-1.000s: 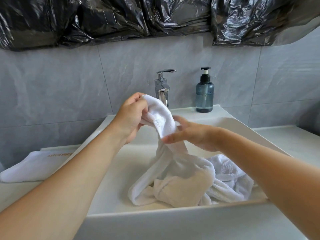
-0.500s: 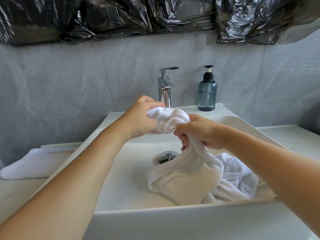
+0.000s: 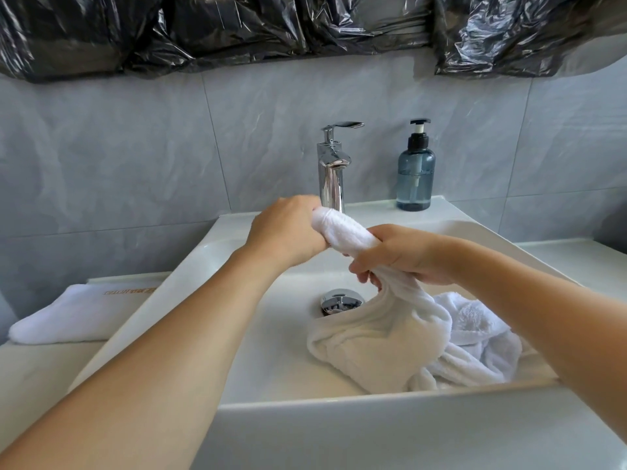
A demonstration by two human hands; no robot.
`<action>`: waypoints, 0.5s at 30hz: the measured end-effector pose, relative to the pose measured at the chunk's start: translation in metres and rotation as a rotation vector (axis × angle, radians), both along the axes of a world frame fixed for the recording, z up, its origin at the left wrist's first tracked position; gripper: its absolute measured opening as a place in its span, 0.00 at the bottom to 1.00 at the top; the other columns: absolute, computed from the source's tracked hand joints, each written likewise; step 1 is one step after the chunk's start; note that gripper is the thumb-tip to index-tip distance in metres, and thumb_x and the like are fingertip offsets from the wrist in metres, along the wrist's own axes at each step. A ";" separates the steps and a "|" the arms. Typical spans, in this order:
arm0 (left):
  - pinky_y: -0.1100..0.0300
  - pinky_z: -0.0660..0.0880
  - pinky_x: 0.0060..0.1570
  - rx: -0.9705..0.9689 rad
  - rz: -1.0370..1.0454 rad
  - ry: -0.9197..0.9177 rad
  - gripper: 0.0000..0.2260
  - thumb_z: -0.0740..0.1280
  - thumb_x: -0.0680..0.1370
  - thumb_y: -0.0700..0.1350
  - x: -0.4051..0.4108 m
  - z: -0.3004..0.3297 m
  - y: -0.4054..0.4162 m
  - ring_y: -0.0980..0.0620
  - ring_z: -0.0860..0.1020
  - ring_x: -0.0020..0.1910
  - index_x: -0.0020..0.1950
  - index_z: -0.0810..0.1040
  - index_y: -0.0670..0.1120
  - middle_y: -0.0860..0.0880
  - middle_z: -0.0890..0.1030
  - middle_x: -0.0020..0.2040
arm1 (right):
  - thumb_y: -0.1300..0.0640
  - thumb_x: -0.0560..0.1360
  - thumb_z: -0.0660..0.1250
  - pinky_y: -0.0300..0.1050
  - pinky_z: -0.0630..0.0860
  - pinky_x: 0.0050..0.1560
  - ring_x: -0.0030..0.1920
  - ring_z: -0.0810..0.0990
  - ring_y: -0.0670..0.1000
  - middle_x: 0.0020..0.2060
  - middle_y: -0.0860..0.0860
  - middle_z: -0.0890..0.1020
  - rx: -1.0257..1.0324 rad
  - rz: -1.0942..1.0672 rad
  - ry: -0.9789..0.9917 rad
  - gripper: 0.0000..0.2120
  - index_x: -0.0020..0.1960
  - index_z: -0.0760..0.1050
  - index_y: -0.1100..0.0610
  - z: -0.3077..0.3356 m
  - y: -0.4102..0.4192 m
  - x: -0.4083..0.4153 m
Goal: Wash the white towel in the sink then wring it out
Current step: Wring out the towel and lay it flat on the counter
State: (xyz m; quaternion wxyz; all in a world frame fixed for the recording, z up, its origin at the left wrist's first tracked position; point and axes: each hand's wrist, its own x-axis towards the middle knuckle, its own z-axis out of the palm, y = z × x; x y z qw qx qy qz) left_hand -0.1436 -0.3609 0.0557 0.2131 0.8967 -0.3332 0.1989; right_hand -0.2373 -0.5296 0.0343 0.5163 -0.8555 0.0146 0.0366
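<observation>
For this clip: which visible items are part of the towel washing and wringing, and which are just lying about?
In use:
- white terry towel, gripped by left hand and right hand
- white ceramic sink

Lying about:
- chrome tap
- blue-grey pump soap bottle
- folded white cloth left of the sink
- black plastic sheeting

Back wall: large grey marbled tiles, thin grout lines. Crumpled black plastic sheeting runs along the top of the frame. White countertop at right and lower left. Blue-grey pump bottle at centre right, upright. Light even, diffuse.
</observation>
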 end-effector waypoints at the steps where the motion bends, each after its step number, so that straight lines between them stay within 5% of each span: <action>1: 0.58 0.63 0.31 -0.063 -0.008 -0.023 0.08 0.70 0.69 0.45 0.001 0.001 0.001 0.41 0.76 0.41 0.39 0.70 0.49 0.52 0.76 0.36 | 0.61 0.71 0.71 0.48 0.77 0.42 0.37 0.79 0.54 0.40 0.57 0.84 0.100 0.031 0.057 0.14 0.54 0.74 0.62 -0.001 -0.002 0.000; 5: 0.53 0.65 0.31 -0.319 -0.027 -0.162 0.08 0.66 0.70 0.38 0.001 0.004 0.009 0.37 0.72 0.37 0.43 0.69 0.47 0.48 0.74 0.34 | 0.58 0.70 0.68 0.51 0.80 0.51 0.49 0.83 0.58 0.50 0.61 0.83 0.329 0.218 0.295 0.16 0.55 0.77 0.64 -0.001 -0.002 -0.008; 8: 0.51 0.67 0.33 -0.388 -0.075 -0.250 0.11 0.64 0.69 0.34 -0.002 0.005 0.017 0.38 0.71 0.38 0.49 0.71 0.44 0.46 0.76 0.39 | 0.58 0.69 0.66 0.54 0.79 0.58 0.45 0.82 0.58 0.38 0.59 0.82 0.452 0.218 0.342 0.08 0.41 0.78 0.64 0.001 0.005 -0.014; 10: 0.51 0.68 0.35 -0.318 -0.097 -0.311 0.16 0.64 0.68 0.33 -0.005 0.001 0.023 0.38 0.73 0.41 0.54 0.74 0.43 0.43 0.76 0.45 | 0.58 0.69 0.68 0.55 0.78 0.57 0.35 0.79 0.55 0.29 0.55 0.76 0.455 0.131 0.316 0.07 0.40 0.73 0.61 -0.001 0.010 -0.020; 12: 0.52 0.70 0.36 -0.179 -0.133 -0.363 0.20 0.64 0.67 0.31 -0.010 -0.004 0.031 0.36 0.75 0.44 0.59 0.75 0.43 0.41 0.75 0.48 | 0.58 0.69 0.71 0.48 0.75 0.42 0.31 0.73 0.52 0.27 0.54 0.74 0.236 0.046 0.254 0.10 0.45 0.71 0.59 -0.001 0.010 -0.032; 15: 0.50 0.74 0.35 0.111 -0.228 -0.564 0.28 0.70 0.63 0.30 -0.023 -0.015 0.049 0.37 0.77 0.39 0.60 0.71 0.45 0.41 0.75 0.45 | 0.51 0.67 0.72 0.45 0.70 0.38 0.34 0.74 0.53 0.32 0.53 0.79 -0.511 -0.045 0.144 0.12 0.43 0.76 0.58 0.020 0.009 -0.058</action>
